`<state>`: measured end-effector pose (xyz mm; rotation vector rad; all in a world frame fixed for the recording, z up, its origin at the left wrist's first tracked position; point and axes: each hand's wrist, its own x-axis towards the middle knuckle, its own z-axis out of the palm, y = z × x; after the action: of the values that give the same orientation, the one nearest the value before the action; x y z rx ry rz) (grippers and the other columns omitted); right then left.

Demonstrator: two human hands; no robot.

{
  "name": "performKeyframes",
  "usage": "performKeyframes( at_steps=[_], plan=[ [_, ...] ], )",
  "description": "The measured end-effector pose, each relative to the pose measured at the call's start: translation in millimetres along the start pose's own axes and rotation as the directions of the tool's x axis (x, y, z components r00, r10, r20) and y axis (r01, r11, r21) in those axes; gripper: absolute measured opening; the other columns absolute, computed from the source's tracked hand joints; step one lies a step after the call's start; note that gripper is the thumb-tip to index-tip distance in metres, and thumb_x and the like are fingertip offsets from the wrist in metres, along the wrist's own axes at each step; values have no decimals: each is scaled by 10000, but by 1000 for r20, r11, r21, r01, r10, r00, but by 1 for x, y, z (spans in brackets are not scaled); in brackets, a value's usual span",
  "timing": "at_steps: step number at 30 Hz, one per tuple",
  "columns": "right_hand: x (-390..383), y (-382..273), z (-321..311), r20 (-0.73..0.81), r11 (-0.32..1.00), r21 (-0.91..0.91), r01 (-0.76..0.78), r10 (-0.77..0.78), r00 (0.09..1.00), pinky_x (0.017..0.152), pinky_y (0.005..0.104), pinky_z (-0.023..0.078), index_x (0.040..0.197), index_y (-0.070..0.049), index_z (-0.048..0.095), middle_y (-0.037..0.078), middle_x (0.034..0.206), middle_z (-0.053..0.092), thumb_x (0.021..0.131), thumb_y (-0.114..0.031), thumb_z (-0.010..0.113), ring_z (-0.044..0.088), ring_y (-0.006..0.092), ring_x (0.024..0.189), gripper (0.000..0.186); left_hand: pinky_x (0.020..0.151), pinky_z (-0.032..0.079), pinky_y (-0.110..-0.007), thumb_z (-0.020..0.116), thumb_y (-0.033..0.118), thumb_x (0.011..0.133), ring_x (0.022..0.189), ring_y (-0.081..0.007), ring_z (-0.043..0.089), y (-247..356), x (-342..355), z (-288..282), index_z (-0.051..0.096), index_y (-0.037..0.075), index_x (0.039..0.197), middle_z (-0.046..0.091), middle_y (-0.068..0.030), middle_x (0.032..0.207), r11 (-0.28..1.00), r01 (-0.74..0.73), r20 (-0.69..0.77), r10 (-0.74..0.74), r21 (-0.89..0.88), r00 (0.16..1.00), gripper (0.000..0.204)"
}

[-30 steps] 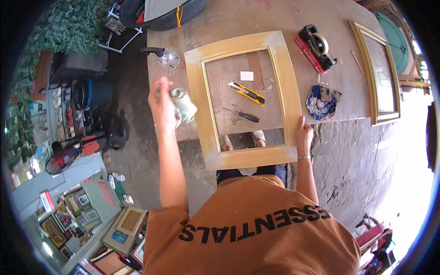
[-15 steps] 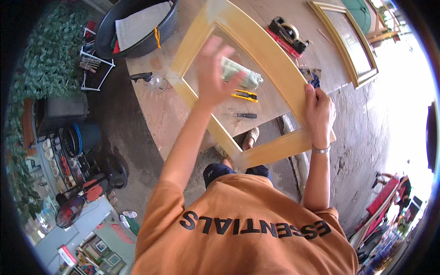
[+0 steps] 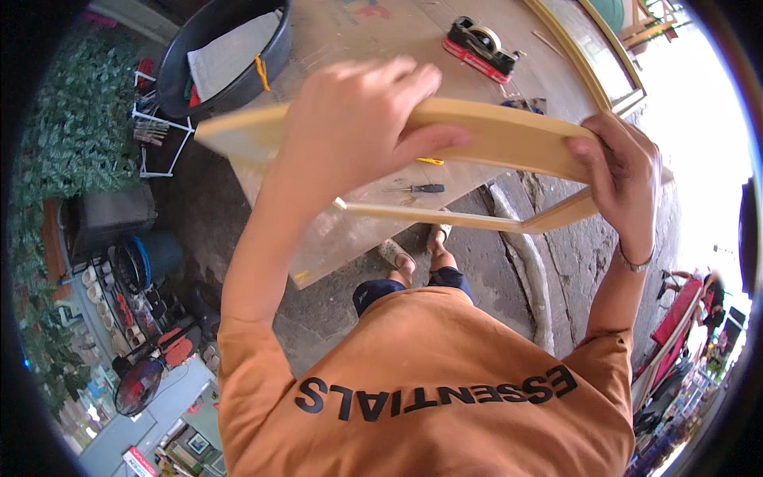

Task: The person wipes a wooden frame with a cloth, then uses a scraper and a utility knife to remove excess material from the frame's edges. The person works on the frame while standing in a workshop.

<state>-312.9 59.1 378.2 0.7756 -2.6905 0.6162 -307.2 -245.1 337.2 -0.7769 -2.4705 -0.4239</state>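
A pale yellow wooden picture frame (image 3: 509,139) is raised and tilted over the table, one long rail uppermost. My left hand (image 3: 358,127), slightly blurred, grips that rail, fingers over the top and thumb along it. My right hand (image 3: 616,175) is closed round the frame's right end, thumb on the near face. Beneath the frame lie a screwdriver (image 3: 429,188) and a yellow utility knife (image 3: 431,160), mostly hidden. The pale green cloth is out of sight.
The work table (image 3: 397,32) carries a black-and-red tape dispenser (image 3: 481,52), a second gold frame (image 3: 592,56) and a dark tub (image 3: 179,67) with white cloth. A white rack (image 3: 159,171) stands left of the table, a fan (image 3: 139,381) lower left. My feet (image 3: 397,258) are below.
The frame has been lifted and tipped from lying face-up to edge-up. My left hand has moved from holding the cloth onto the upper rail. My right hand has risen rightward with the frame.
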Motion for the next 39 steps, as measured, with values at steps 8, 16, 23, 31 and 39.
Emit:
performKeyframes(
  at_steps=[8, 16, 23, 31, 39],
  plan=[
    [5, 40, -43, -406, 962, 68, 266, -217, 888, 786, 313, 537, 1066, -29, 739, 90, 944, 731, 919, -149, 719, 704, 202, 905, 191, 461, 392, -272, 881, 396, 793, 494, -126, 515, 41, -29, -46, 632, 65, 756, 561, -17, 620, 941, 324, -67, -331, -102, 941, 416],
    [-79, 113, 210, 35, 969, 0, -248, 248, 968, 1127, 482, 415, 1353, -97, 606, 220, 1384, 573, 848, -21, 665, 527, 388, 1321, 514, 699, 489, -273, 728, 237, 989, 756, -118, 584, 32, -109, -167, 670, -29, 977, 677, -59, 830, 737, 631, -316, -555, 243, 769, 273],
    [-130, 112, 380, 171, 944, 225, 241, -282, 944, 1185, 483, 349, 1439, -185, 529, 195, 1540, 422, 875, -374, 733, 409, 345, 1434, 629, 732, 471, -281, 643, 350, 1042, 796, -117, 567, 70, -136, -197, 661, -25, 977, 650, -40, 842, 365, 818, -528, -631, 445, 569, 381],
    [-49, 155, 419, 71, 982, 123, 140, -150, 986, 1007, 469, 426, 1203, -164, 622, 130, 1237, 575, 902, -330, 674, 533, 323, 1176, 347, 742, 459, -276, 647, 397, 1031, 817, -124, 568, 100, -122, -174, 683, -25, 987, 642, -31, 869, 342, 832, -506, -672, 436, 541, 425],
    [-62, 330, 332, -412, 713, -14, -701, 635, 653, 986, 521, 393, 1122, -117, 667, 137, 1185, 593, 864, -364, 752, 532, 371, 1145, 367, 666, 479, -289, 703, 384, 992, 733, -137, 595, 105, -93, -99, 694, -23, 986, 679, -48, 835, 436, 764, -271, -753, 476, 599, 407]
  ],
)
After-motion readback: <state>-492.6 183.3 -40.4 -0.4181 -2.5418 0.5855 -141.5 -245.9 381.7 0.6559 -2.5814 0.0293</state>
